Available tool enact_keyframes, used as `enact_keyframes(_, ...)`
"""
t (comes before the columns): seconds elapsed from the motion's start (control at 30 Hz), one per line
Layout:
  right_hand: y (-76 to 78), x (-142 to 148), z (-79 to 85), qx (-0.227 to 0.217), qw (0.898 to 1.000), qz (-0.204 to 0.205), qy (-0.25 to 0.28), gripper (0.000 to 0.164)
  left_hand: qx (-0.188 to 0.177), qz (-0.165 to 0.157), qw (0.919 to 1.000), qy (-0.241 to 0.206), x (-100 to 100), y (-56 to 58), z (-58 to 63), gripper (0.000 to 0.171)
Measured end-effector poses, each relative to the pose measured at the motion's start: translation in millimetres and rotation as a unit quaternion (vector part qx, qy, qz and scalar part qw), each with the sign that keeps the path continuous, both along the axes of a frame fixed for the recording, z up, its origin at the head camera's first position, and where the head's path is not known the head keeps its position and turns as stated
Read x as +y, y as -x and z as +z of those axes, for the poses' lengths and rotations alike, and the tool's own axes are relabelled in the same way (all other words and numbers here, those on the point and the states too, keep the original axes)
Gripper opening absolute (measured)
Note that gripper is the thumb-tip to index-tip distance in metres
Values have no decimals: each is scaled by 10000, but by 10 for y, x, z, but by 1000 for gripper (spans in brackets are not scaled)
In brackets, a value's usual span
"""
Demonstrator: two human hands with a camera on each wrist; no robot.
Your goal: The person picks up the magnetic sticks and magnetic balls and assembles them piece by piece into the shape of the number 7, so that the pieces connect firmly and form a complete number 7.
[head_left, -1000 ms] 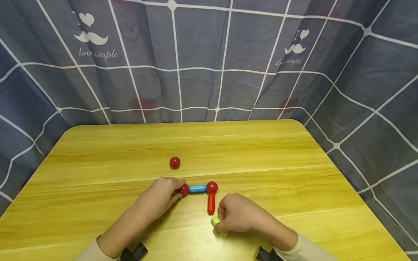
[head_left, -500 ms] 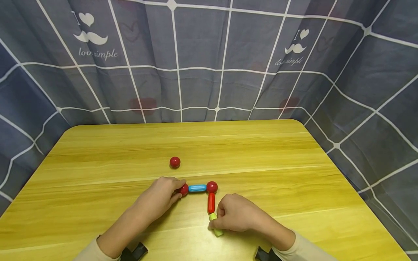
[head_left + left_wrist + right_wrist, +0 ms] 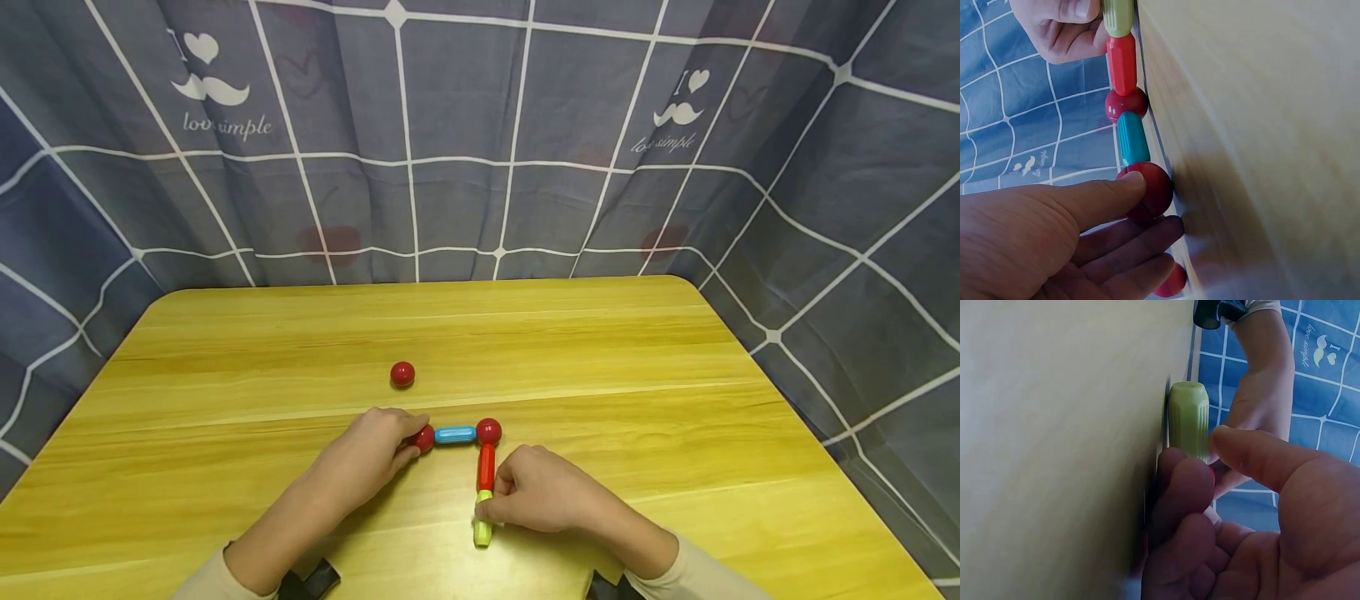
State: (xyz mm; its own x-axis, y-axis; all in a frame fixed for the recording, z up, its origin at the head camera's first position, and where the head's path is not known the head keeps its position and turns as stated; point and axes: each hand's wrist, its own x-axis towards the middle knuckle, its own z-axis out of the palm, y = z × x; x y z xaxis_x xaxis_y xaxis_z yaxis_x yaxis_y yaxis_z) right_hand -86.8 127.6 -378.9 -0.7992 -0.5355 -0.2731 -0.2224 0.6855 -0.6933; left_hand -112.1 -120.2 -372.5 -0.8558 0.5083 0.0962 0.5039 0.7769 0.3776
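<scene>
My left hand [image 3: 371, 450] holds a red ball [image 3: 1155, 194] between thumb and fingers at the left end of a joined row on the table. A blue ribbed rod [image 3: 455, 435] runs from that ball to a second red ball [image 3: 489, 432] at the corner. From the corner a red rod [image 3: 486, 467] points toward me. My right hand [image 3: 543, 492] pinches a yellow-green ribbed rod [image 3: 483, 533], lined up end to end with the red rod. In the right wrist view the thumb and fingers lie on either side of the yellow-green rod [image 3: 1189, 419].
A loose red ball [image 3: 402, 374] lies on the wooden table [image 3: 600, 350] beyond my left hand. A grey-blue checked curtain [image 3: 457, 125] hangs behind and beside the table. Black straps [image 3: 309, 579] sit at my wrists.
My right hand has moved slightly left, swinging the yellow-green rod from a slant beside the red rod into line with its near end. The left hand stays in place.
</scene>
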Motion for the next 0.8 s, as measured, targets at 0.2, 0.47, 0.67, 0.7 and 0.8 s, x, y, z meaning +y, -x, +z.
enact_keyframes(0.2, -5, -9, 2, -232, 9993, -22, 278, 29, -6, 35, 10000, 33, 3, 2, -15, 27)
enact_keyframes(0.47, 6, -6, 3, -477, 9972, -92, 569, 26, -6, 79, 9999, 125, 14, 6, -15, 28)
enact_keyframes(0.67, 22, 3, -22, -628, 9954, -164, 704, 24, -45, 155, 9998, 135, 22, 4, -13, 30)
enact_keyframes(0.7, 26, 5, -27, -630, 9954, -161, 706, 24, -51, 164, 9998, 140, 22, 2, -11, 30)
enact_keyframes(0.8, 35, 9, -38, -651, 9952, -152, 718, 23, -67, 177, 9997, 148, 22, -5, -9, 30)
